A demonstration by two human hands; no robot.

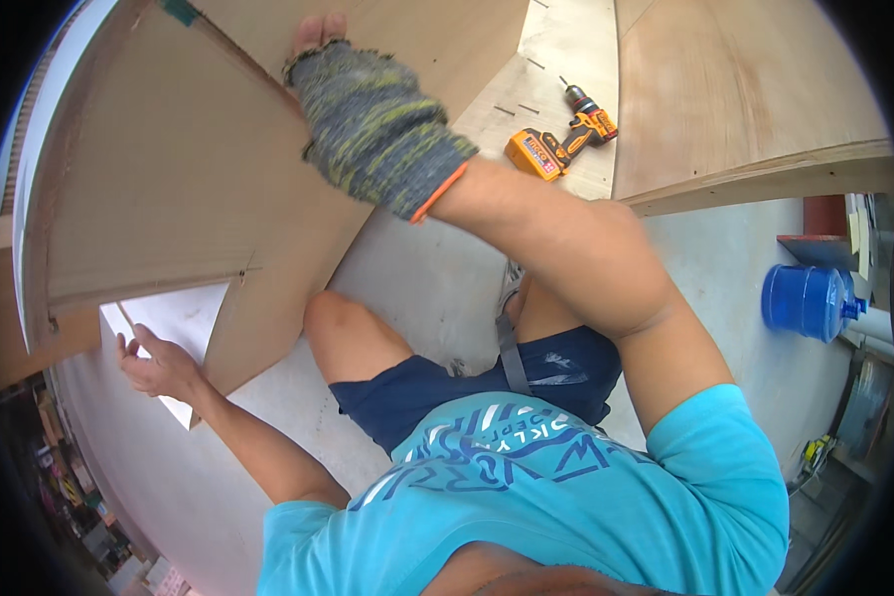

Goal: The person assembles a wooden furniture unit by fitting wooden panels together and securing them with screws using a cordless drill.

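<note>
Left of my lap, my left hand (159,370) is at the panel (144,184)'s lower corner, fingers half curled, thumb up – can't tell if it grips anything. My right hand (321,33) is farther out, up by the panel's dark seam (230,45); fingertips poke from a striped sleeve (377,129), palm hidden, so grip can't be told.

Handling it well, my judgement: spread the hands wide, keep fingers out of the seam, let both sides carry the load, mind the sharp corner – and keep the right arm clear of the drill.

The panel stands in front of me to the left, big, flat, tan-grey, with a strip along its lower edge and small dark cross lines near one corner. The white board (184,318) shows under it.

Beyond my right arm, the orange-black drill (569,136) lies on the pale board (581,74), loose screws (517,108) beside it. Off right, a blue bottle (805,301) lies on its side.
</note>
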